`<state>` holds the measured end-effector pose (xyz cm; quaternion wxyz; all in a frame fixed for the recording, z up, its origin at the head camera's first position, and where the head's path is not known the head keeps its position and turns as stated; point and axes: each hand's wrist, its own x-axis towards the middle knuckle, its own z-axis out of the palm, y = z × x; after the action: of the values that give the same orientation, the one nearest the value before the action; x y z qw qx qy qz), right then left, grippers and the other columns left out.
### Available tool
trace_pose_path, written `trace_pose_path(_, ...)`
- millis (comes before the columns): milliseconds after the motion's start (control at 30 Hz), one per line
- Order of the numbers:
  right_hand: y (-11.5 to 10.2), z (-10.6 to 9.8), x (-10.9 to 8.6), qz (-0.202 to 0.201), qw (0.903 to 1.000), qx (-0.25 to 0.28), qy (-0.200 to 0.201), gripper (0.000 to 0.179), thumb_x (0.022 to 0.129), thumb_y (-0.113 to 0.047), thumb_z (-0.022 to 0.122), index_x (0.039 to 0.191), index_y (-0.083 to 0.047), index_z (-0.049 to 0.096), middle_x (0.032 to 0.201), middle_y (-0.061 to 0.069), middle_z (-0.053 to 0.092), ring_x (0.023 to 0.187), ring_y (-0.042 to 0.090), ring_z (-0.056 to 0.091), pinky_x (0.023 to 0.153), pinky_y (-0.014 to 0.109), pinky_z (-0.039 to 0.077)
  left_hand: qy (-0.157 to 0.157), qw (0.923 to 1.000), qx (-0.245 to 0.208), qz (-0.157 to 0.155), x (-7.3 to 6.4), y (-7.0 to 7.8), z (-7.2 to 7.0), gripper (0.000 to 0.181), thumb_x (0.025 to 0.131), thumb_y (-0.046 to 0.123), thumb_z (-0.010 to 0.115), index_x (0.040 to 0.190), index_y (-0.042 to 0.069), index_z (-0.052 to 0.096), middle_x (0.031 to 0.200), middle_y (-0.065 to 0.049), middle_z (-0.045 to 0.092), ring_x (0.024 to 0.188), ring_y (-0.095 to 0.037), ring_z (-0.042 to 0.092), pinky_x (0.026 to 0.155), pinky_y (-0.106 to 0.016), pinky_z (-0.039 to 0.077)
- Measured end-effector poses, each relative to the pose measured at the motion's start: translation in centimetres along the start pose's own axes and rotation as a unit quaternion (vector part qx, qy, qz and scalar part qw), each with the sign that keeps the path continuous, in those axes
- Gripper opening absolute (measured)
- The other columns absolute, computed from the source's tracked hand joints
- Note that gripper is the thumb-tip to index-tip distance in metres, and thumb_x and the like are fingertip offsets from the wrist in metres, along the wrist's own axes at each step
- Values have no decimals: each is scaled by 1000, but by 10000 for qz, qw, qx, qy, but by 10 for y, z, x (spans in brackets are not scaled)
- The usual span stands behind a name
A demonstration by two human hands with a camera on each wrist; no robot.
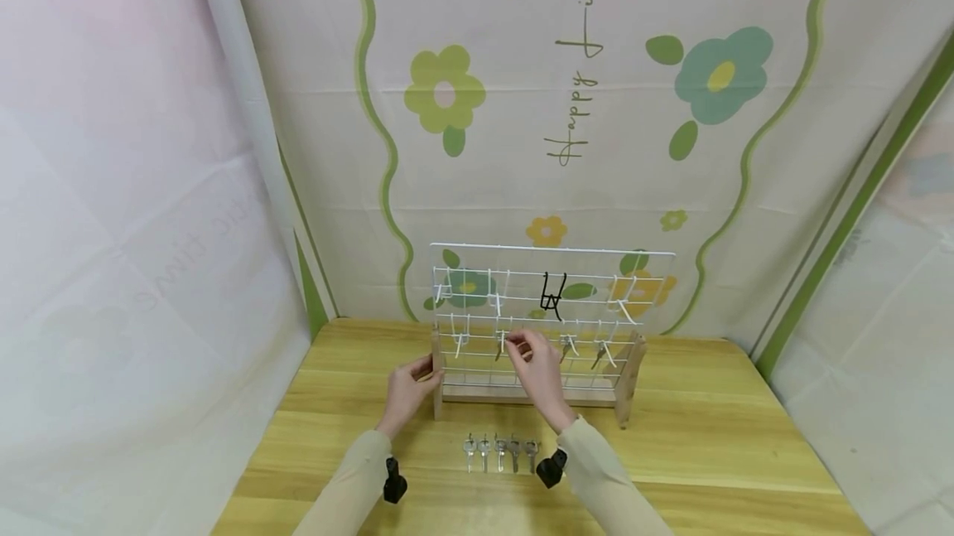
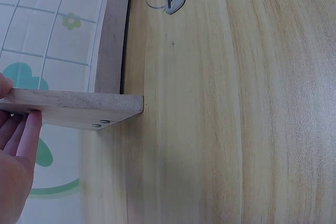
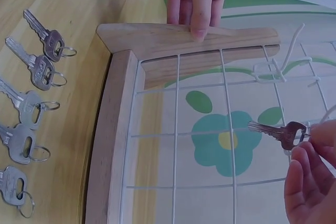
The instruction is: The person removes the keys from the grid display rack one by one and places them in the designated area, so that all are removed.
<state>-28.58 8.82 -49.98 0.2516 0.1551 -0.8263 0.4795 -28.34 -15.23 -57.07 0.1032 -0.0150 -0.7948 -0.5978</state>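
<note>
A white wire grid rack (image 1: 553, 250) on a wooden stand faces me, with several hooks on its wires. My left hand (image 1: 408, 393) grips the stand's left wooden side piece (image 3: 152, 38), thumb on one face and fingers on the other. At a white hook in the lower row, my right hand (image 1: 538, 370) pinches a key (image 3: 287, 134) by its ring end. The key's blade points away from the fingers in the right wrist view. Its ring is mostly hidden by the fingertips.
In front of the rack, several keys with rings (image 1: 500, 451) lie in a row on the wooden table (image 1: 358, 345). Further keys (image 1: 599, 355) hang on lower hooks at the right. A black hook (image 1: 551, 301) sits on the upper row. A printed cloth (image 1: 514, 180) stands behind.
</note>
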Motion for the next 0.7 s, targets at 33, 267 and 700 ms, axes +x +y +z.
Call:
trace_pose_path(33,0,0,0,26,10000,1,0,6,92,-8,69,96,-6,73,89,7,71,73,16,66,60,18,57,-6,10000,21,-3,0,0,0,38,88,4,73,125,-1,66,123,-21,69,113,-34,69,88,-33,62)
trace_pose_path(267,-2,3,1,23,10000,-89,2,4,91,-6,69,93,-7,73,88,7,71,72,16,65,58,16,55,-4,10000,-21,32,0,-1,0,37,88,2,72,125,-2,66,122,-23,69,113,-37,68,87,-34,62)
trace_pose_path(700,-7,-1,-5,-191,9998,-51,21,5,91,-8,69,88,-6,72,93,10,71,75,21,68,57,16,54,-25,10000,-13,9,-1,1,-1,38,88,2,72,125,-3,66,123,-23,69,113,-36,68,87,-34,62)
